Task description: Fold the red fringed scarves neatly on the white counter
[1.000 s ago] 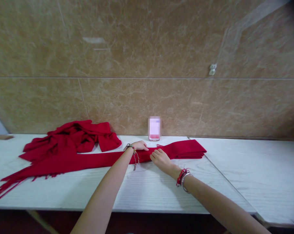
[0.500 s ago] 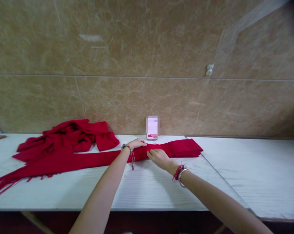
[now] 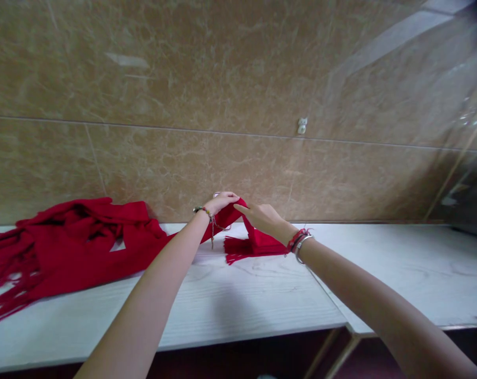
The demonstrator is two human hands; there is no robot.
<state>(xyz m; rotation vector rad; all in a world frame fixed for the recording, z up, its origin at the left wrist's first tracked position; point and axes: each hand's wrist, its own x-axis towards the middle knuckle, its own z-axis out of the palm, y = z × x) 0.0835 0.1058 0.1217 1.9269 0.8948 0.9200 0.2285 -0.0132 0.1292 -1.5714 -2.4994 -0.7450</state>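
A red fringed scarf (image 3: 224,216) runs along the white counter, and its middle is lifted off the surface between my hands. The fingers of my left hand (image 3: 221,201) pinch the raised scarf near its top edge. My right hand (image 3: 265,218) grips it just to the right, thumb and fingers closed on the cloth. Beneath the right hand lies a flat folded stack of the scarf (image 3: 258,246), its fringe pointing left. More red cloth (image 3: 84,223) lies bunched at the left, with fringe trailing toward the counter's left edge.
The white counter (image 3: 238,305) has a seam to the right and a front edge above dark space. A phone (image 3: 227,228) leans at the wall, mostly hidden behind my left hand and the scarf. A small white fitting (image 3: 302,126) is on the marbled wall (image 3: 183,163). Something dark stands far right.
Both hands have risen from the counter, lifting the scarf's middle with them. The folded stack's fringed end now shows. The view has shifted to the right.
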